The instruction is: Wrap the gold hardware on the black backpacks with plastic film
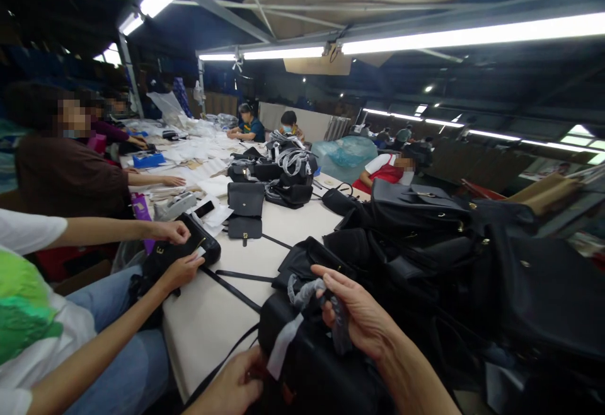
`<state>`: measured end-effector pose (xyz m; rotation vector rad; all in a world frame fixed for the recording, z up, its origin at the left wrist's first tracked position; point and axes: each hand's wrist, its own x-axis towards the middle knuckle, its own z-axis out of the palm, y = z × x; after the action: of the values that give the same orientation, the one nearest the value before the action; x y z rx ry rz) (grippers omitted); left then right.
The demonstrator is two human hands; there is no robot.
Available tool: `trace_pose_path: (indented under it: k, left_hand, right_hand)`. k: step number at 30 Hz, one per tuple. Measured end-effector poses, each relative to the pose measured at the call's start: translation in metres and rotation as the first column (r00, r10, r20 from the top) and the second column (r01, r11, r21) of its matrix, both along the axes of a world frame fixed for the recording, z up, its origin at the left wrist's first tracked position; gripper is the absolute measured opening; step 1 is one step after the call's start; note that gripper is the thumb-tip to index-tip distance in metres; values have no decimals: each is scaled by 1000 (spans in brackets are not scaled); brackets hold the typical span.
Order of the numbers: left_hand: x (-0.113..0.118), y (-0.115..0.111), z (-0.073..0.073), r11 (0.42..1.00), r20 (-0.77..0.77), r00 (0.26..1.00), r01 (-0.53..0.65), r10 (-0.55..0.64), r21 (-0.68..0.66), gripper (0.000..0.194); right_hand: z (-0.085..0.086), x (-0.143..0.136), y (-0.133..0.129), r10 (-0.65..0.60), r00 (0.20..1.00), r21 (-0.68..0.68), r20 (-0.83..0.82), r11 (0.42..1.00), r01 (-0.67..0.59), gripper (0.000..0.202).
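A black bag lies in front of me at the table's near edge. Its top handle is wrapped in translucent plastic, and my right hand has its fingers closed round that wrapped handle. My left hand is at the bag's left side with its fingers curled in; what they hold, if anything, is hidden. Between the hands a whitish strip hangs over the front of the bag.
Black bags are heaped on the right. A flat black bag and more bags stand further up the white table. At left, a co-worker's hands handle another bag. Straps cross the table.
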<state>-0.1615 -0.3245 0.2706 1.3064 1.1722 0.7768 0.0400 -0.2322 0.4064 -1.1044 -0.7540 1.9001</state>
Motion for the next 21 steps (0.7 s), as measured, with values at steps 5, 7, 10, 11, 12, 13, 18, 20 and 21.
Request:
trace_pose_path:
  k: [5,7,10,11,12,13,18,20,21]
  left_hand:
    - [-24,36,44,923,296,895,-374,334,90,43]
    - [-36,48,67,790,295,795,-589,530,168,50]
    - [-51,47,94,533,315,627,-776,712,339,48]
    - [-53,43,100,471,325,600,-789,732,395,45]
    - [-53,36,104,430,328,591,-784,737,447,40]
    - [-51,29,106,417,321,605,-763,728,493,35]
    - [-20,16,90,757,70,891,-420,449,500,23]
    - [-5,23,76,856,-28,937,-304,347,418,17]
    - [1,28,67,880,-63,944,-276,324,388,15]
  right_hand:
    - [64,-12,-24,-357,873,13,-331,924,383,23]
    - [86,-15,-33,-339,873,166,-351,895,414,33]
    - [102,-20,-43,-223,906,390,-360,846,364,50]
    - [103,-21,-44,-186,914,439,-360,831,342,54]
    - [102,-23,-45,-153,921,472,-359,821,321,58]
    - [99,-25,-45,-128,925,491,-357,817,303,61]
    - [60,-36,-39,-151,902,437,-405,834,337,73]
    - [35,-40,-41,-211,879,352,-427,857,377,77]
    - [22,-41,-44,-241,869,305,-433,868,392,79]
